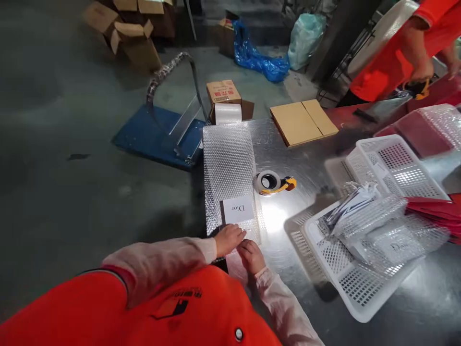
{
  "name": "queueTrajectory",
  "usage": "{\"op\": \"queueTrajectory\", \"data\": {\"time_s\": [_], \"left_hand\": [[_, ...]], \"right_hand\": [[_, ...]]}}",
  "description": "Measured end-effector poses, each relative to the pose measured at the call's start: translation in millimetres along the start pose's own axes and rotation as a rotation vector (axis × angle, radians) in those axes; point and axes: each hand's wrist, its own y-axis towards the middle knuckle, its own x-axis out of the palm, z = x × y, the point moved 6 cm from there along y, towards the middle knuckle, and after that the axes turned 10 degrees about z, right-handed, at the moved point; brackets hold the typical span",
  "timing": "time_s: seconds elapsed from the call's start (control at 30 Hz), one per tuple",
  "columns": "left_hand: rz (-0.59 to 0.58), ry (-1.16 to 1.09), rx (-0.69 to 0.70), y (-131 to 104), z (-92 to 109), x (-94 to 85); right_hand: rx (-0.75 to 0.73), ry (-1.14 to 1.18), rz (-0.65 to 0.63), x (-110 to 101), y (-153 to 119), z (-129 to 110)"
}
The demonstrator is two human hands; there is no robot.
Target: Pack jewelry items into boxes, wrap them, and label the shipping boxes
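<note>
A long sheet of bubble wrap (pixel 230 158) lies along the table's left edge. On its near part rests a flat white box (pixel 238 210) with a dark side and "Dior" on it, upside down from my view. My left hand (pixel 229 239) is at the near end of the sheet, just below the box, fingers closed on the wrap. Close beside it, my right hand (pixel 251 256) has curled fingers at the same near edge of the wrap. The fingertips are partly hidden. A tape dispenser (pixel 268 182) with a yellow handle stands to the right of the sheet.
White plastic baskets (pixel 360 288) stand on the right of the metal table (pixel 281 259), one holding wrapped boxes. Flattened cardboard (pixel 306 122) lies at the far edge. A blue trolley (pixel 144 137) and cartons (pixel 137 48) are on the floor. A co-worker (pixel 403 57) stands far right.
</note>
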Motion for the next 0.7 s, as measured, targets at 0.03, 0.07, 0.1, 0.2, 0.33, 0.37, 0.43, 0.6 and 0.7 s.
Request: {"op": "queueTrajectory", "data": {"time_s": [0.03,0.07,0.1,0.2,0.33,0.37,0.43,0.6,0.7], "left_hand": [[-0.017,0.009,-0.041,-3,6,7.7],[-0.017,0.016,-0.092,-5,9,12.6],[-0.009,0.016,-0.140,-7,10,14.3],[0.022,-0.018,-0.219,-14,1,-0.5],[0.170,-0.043,-0.306,-33,-40,-64.7],[0.255,-0.054,-0.339,-39,-52,-85.5],[0.436,-0.073,-0.384,-48,-68,-122.5],[0.399,-0.053,-0.210,-46,-46,-127.8],[0.264,-0.029,-0.102,-29,-25,-88.8]], "right_hand": [[-0.015,-0.004,0.018,-1,0,1],[-0.034,-0.013,0.037,-3,0,1],[-0.057,-0.022,0.055,-5,0,0],[-0.117,-0.064,0.082,-17,6,-7],[-0.155,-0.211,-0.111,-34,47,-22],[-0.157,-0.252,-0.190,-36,65,-24],[-0.166,-0.299,-0.343,-39,108,-24],[-0.011,-0.166,-0.661,-20,210,3],[0.146,-0.027,-0.791,0,239,25]]}}
